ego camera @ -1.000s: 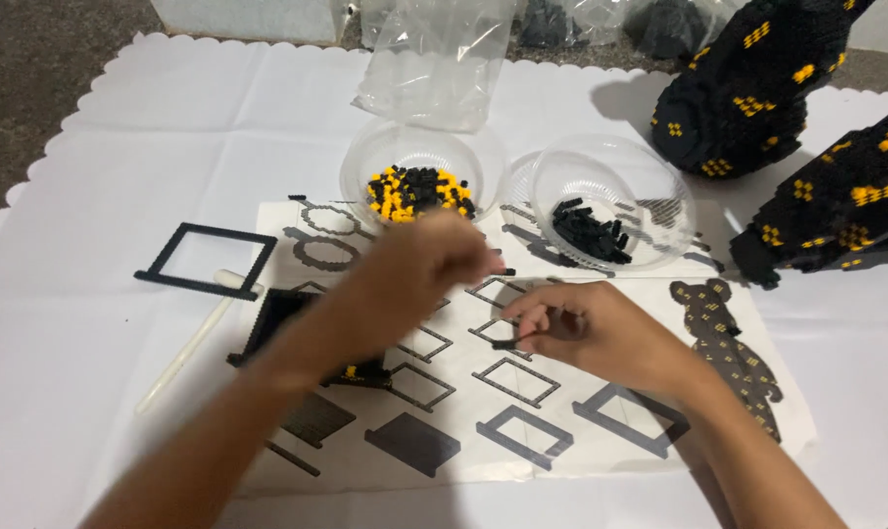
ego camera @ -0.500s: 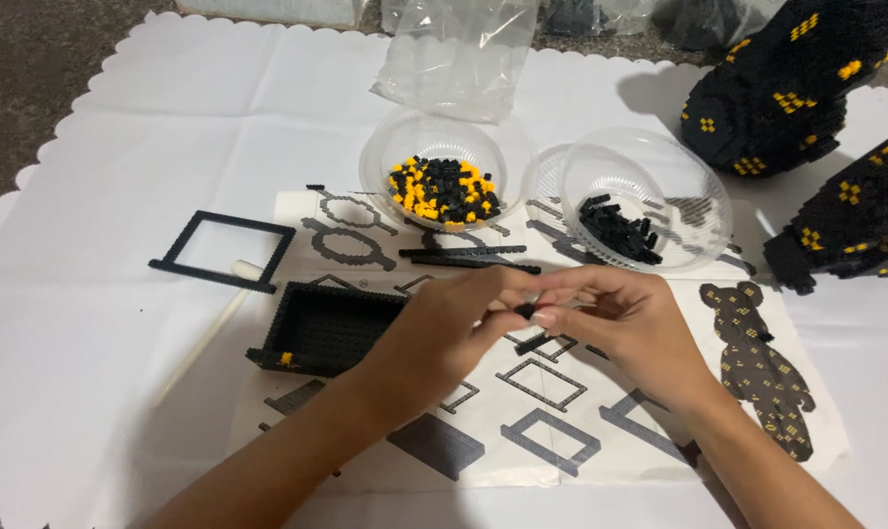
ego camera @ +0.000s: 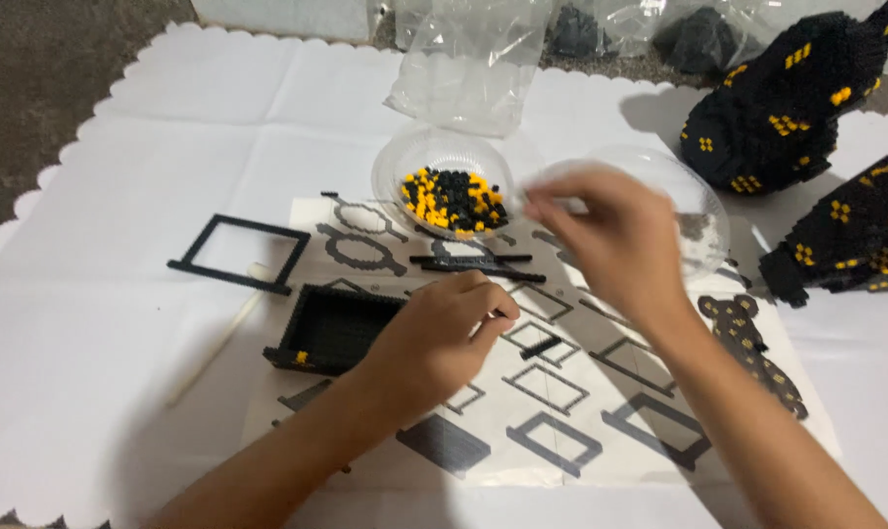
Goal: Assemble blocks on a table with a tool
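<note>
the left hand point(ego camera: 444, 338) rested on the printed instruction sheet point(ego camera: 561, 411), just beside the shallow black brick tray point(ego camera: 331, 328). its fingers were curled narrow, thumb against forefinger as if pinching a small dark piece; the piece itself was too small to confirm. the left forearm ran in from the lower edge, wrist low, knuckles up.

the right hand point(ego camera: 610, 230) was raised above the sheet, blurred, near the rim of the clear bowl point(ego camera: 703, 220) and just right of the bowl of black and yellow bricks point(ego camera: 452, 196). its fingers were drawn together, tips pointing left and down; whether they held anything could not be told. the right forearm crossed the sheet from the lower right corner.

assessment: the step in hand appeared to be picking small bricks and fitting them. it would be done well by keeping the left hand planted to steady the work, taking one brick at a time with the fingertips, and checking its place against the printed outlines before pressing it home squarely. a loose black frame point(ego camera: 238, 253) lay apart on the white cloth point(ego camera: 101, 196).
</note>
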